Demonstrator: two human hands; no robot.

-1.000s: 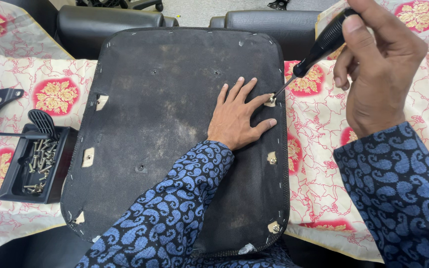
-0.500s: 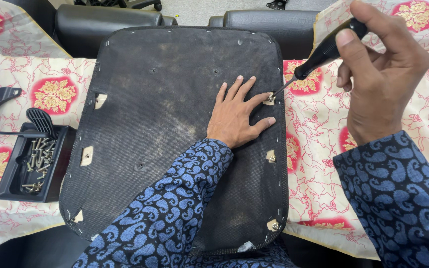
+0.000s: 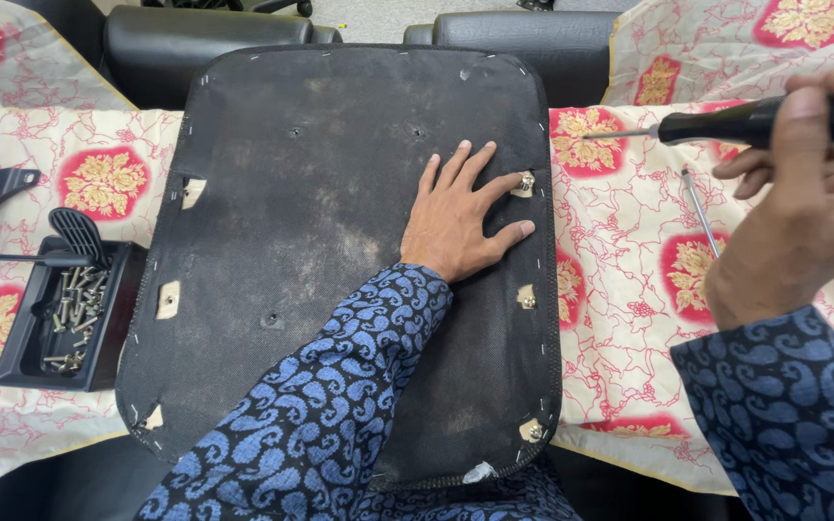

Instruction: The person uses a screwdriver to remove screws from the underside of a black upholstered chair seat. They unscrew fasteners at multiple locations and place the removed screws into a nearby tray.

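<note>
Screwdriver (image 3: 755, 121): black ribbed handle, thin steel shaft; light, stiff, grippy by the look of it; best taken round the handle, not the shaft.
Screwdriver place: held level above the patterned cloth (image 3: 620, 289), tip pointing toward the left hand, well apart from the screw.
Right hand (image 3: 803, 222): clenched round the screwdriver handle, thumb on top.
Screw (image 3: 527, 180): small, metallic, sitting in a pale cut-out at the panel edge, just beside the left index fingertip.
Left hand (image 3: 460, 217): released, pressed flat, fingers spread on the panel, grasping nothing.
Panel (image 3: 320, 251): broad dark fabric-covered seat board, stapled rim; likely rigid, fairly heavy, dusty; best gripped at the edges.
Loose rod (image 3: 700, 210): thin metal, lying on the cloth below the screwdriver, near the right hand.
Tray (image 3: 26, 362): black, full of screws, far beyond the left hand past the panel.
</note>
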